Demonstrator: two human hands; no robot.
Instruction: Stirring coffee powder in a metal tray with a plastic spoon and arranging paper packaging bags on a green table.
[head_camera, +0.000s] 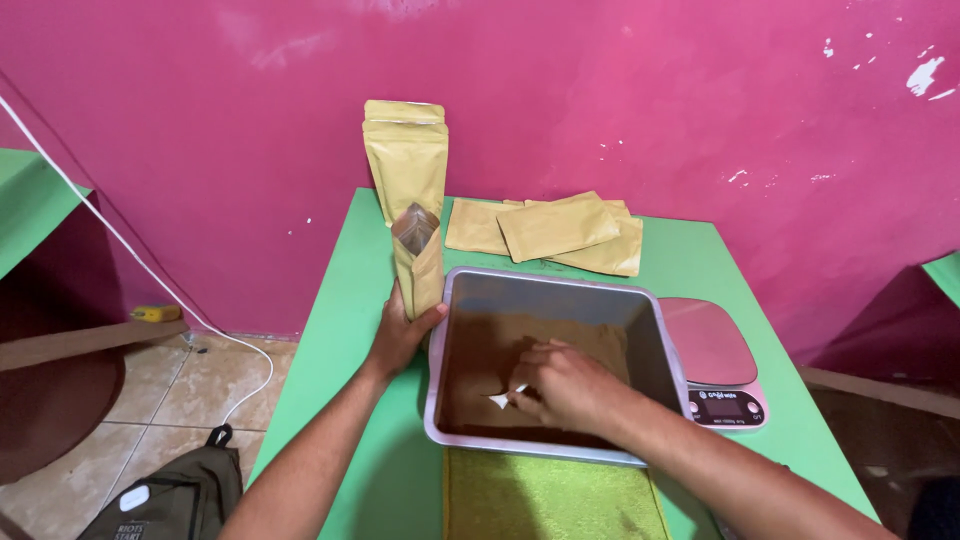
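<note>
Both forearms reach forward over the near edge of the worktop. The left hand (400, 335) is curled in a grip, thumb pointing right. The right hand (565, 385) is palm-down, its fingers pinched together.

Bright, even light from above; colours vivid, focus sharp throughout; soft shadow fills the metal tray (650, 330) and falls beneath the forearms; mild sheen on the scale (712, 345); slight wide-angle bending at the edges.

Matt kraft-paper pouch (420, 262) (w/ clear window), smooth metal tray (652, 330).
</note>
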